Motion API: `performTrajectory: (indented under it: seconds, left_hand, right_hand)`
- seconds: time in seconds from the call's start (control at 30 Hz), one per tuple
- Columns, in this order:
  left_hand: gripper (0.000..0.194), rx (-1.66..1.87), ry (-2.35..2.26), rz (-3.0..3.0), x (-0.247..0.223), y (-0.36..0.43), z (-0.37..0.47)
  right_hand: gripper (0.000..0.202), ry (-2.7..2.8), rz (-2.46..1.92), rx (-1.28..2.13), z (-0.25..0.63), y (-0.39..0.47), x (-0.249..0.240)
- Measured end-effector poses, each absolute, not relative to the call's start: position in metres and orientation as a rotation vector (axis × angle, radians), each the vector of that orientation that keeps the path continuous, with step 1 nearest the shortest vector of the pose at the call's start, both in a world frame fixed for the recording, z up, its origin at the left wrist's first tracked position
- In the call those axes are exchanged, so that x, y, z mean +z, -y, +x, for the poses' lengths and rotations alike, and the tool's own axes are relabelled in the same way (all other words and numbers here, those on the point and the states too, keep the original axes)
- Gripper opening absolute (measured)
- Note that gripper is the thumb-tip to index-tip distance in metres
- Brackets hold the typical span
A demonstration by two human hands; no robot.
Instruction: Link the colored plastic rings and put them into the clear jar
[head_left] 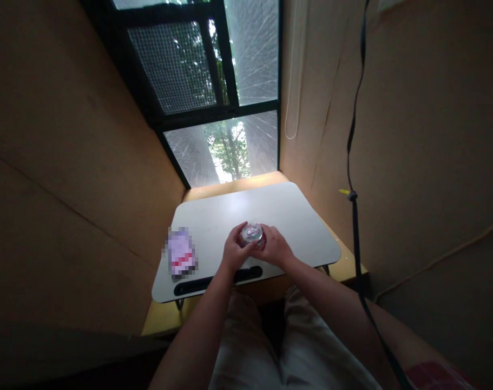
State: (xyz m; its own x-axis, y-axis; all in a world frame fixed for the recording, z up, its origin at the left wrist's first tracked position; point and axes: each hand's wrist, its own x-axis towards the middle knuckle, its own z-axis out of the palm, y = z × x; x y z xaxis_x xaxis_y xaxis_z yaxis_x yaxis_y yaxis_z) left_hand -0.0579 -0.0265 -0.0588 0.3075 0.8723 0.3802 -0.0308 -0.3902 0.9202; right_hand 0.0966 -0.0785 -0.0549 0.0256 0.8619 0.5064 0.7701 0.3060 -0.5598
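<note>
A small round container with a clear, shiny top [252, 233] is between my two hands, above the front middle of the white lap table. Red and dark patches show around its side; its exact kind is too small to tell. My left hand [236, 250] wraps round its left side, with the thumb across the near side. From the right, my right hand [274, 246] curls round the other side, its fingers partly hidden. Whether the container rests on the tabletop or is lifted, I cannot tell.
The white lap table [214, 216] stands on a yellowish wooden ledge [160, 319]. On its left lies a pixelated purple-and-pink item [182, 252]. A black slot [191, 286] runs along its front edge. A dark strap [355, 233] hangs at right; a window [225, 146] is behind.
</note>
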Motion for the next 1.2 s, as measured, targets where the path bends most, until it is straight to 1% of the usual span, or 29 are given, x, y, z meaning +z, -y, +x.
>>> performTrajectory:
  seconds: [0.33,0.53,0.67,0.83,1.0,1.2]
  left_hand:
    - [0.074,1.212,-0.782,1.585,-0.0603,0.0304,-0.0568]
    - [0.068,1.253,-0.786,1.692,-0.0599,0.0306,-0.0578]
    - [0.069,1.250,-0.751,1.651,-0.0590,0.0317,-0.0566]
    - [0.064,1.265,-0.758,1.600,-0.0596,0.0322,-0.0556]
    - [0.065,1.242,-0.775,1.578,-0.0572,0.0333,-0.0553]
    - [0.067,1.206,-0.742,1.544,-0.0547,0.0347,-0.0553]
  right_hand:
    - [0.073,1.750,-1.464,0.130,0.0965,0.0788,-0.0563]
    - [0.069,1.758,-1.458,0.143,0.0963,0.0810,-0.0510]
    - [0.067,1.763,-1.434,0.132,0.0966,0.0808,-0.0503]
    - [0.069,1.771,-1.461,0.118,0.0965,0.0804,-0.0513]
    - [0.065,1.773,-1.497,0.120,0.0963,0.0795,-0.0534]
    - [0.071,1.764,-1.512,0.109,0.0963,0.0802,-0.0532]
